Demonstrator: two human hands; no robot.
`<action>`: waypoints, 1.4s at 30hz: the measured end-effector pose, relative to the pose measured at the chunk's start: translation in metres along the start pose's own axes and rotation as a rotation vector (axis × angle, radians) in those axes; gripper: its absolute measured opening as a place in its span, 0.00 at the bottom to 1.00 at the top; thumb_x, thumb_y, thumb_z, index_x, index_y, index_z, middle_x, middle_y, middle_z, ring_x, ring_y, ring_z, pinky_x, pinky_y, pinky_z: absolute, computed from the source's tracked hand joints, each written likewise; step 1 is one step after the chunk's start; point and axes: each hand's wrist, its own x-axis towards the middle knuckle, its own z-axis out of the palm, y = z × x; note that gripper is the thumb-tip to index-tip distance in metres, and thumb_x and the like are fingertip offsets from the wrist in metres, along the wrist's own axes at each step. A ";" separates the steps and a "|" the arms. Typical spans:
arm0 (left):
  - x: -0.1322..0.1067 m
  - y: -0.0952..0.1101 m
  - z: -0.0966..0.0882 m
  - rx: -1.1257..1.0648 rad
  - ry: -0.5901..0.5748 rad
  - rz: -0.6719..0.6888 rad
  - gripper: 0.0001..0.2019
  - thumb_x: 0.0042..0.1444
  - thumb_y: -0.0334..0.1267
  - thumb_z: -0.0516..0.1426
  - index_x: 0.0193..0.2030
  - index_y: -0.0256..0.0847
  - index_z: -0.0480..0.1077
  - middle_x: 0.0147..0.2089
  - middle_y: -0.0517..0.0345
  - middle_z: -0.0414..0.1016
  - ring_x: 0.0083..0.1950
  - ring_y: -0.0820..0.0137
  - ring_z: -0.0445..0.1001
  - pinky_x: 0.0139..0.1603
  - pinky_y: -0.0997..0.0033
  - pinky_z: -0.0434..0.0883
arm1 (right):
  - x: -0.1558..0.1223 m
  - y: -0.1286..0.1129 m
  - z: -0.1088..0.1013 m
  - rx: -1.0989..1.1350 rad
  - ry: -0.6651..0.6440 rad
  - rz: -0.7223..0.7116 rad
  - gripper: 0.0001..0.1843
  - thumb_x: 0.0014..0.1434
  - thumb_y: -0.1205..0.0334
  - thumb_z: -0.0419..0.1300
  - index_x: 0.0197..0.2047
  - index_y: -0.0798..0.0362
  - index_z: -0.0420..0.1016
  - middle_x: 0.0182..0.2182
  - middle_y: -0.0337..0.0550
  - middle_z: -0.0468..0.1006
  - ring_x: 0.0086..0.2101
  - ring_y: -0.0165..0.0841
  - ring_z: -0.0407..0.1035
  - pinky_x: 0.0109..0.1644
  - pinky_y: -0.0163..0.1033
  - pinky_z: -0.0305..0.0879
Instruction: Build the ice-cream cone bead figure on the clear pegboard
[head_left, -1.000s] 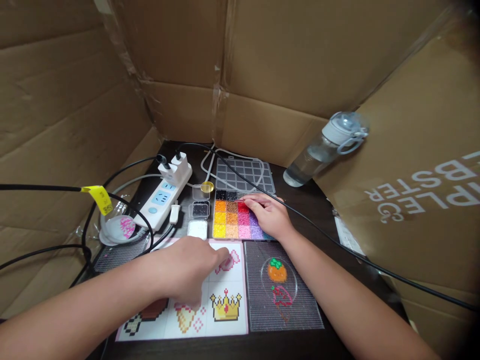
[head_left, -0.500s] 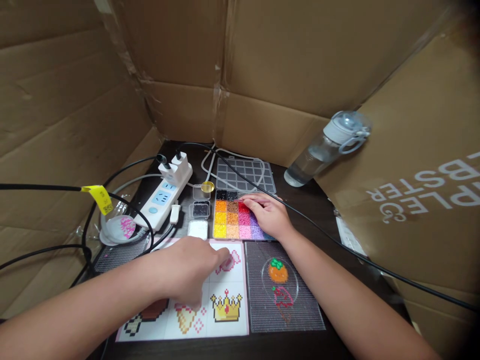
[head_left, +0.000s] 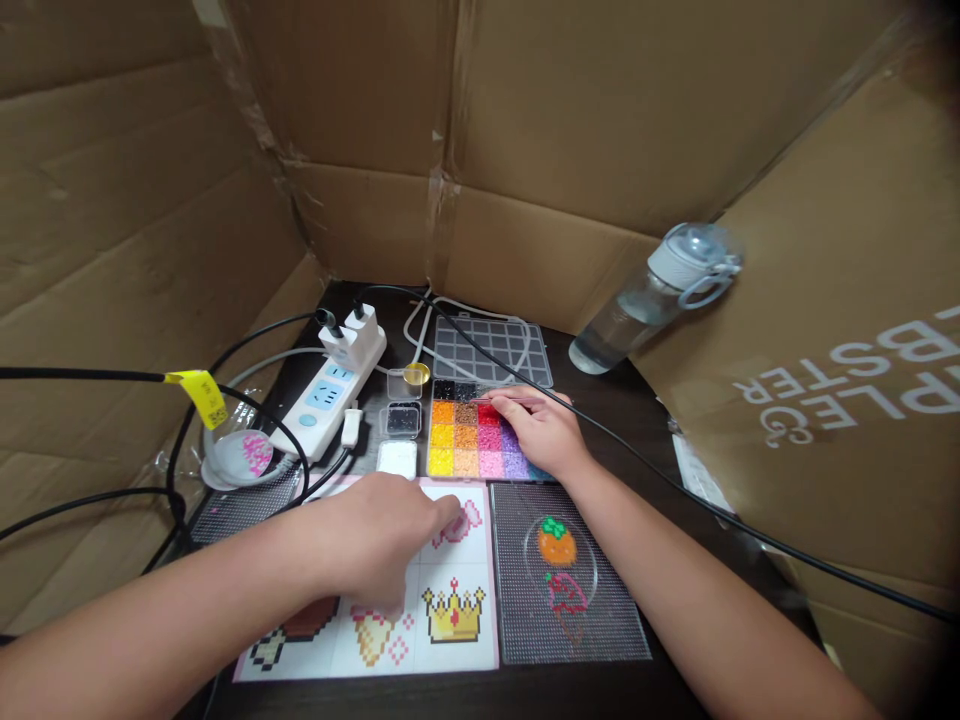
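Note:
My left hand (head_left: 382, 540) rests over the printed pattern sheet (head_left: 454, 655), holding nothing that I can see. Its thumb stretches toward the pink candy picture (head_left: 466, 525), while the other fingers point down over the ice cream cone picture (head_left: 373, 640) and are partly hidden. My right hand (head_left: 551, 432) is closed around thin tweezers (head_left: 489, 401), their tip over the compartment box of coloured beads (head_left: 442, 437), near the brown and black beads. On the clear pegboard (head_left: 525, 640) sit an orange fruit of beads (head_left: 556, 545) and a partly filled red and brown bead cone (head_left: 568, 597).
Left of the bead box are small cases of white beads (head_left: 397, 459) and black beads (head_left: 402, 420). Beyond lie a white power strip (head_left: 315, 410), a dish of pink beads (head_left: 244, 458), an empty lid (head_left: 491, 350) and a water bottle (head_left: 637, 310). Black cables (head_left: 660, 470) cross the table.
Almost nothing differs. The view has shifted very slightly; both hands stay in place, with the tweezers still over the bead box.

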 end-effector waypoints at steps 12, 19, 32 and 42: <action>-0.001 0.000 -0.002 0.011 0.005 0.022 0.41 0.34 0.40 0.67 0.61 0.46 0.70 0.43 0.46 0.81 0.41 0.51 0.80 0.34 0.61 0.72 | -0.027 0.002 -0.044 0.482 0.156 0.175 0.19 0.48 0.45 0.75 0.31 0.54 0.87 0.26 0.47 0.84 0.18 0.24 0.58 0.19 0.33 0.49; -0.001 0.001 0.002 0.017 0.036 0.042 0.39 0.36 0.38 0.64 0.61 0.47 0.70 0.44 0.45 0.81 0.41 0.50 0.79 0.35 0.60 0.70 | -0.097 0.010 -0.072 0.580 0.230 0.270 0.17 0.48 0.46 0.76 0.32 0.51 0.87 0.29 0.48 0.84 0.19 0.21 0.50 0.20 0.33 0.44; 0.007 0.002 0.003 0.100 -0.018 -0.057 0.40 0.38 0.38 0.62 0.65 0.46 0.68 0.42 0.44 0.80 0.37 0.52 0.77 0.34 0.60 0.68 | -0.221 0.042 -0.081 0.293 0.226 0.054 0.08 0.57 0.50 0.71 0.32 0.44 0.86 0.27 0.43 0.86 0.29 0.39 0.80 0.42 0.49 0.72; 0.003 0.006 -0.001 0.045 -0.011 -0.067 0.40 0.41 0.35 0.63 0.67 0.48 0.67 0.40 0.48 0.79 0.37 0.56 0.75 0.40 0.59 0.69 | -0.219 0.030 -0.077 0.016 0.109 0.030 0.12 0.64 0.51 0.64 0.34 0.45 0.87 0.32 0.46 0.88 0.32 0.42 0.83 0.47 0.51 0.75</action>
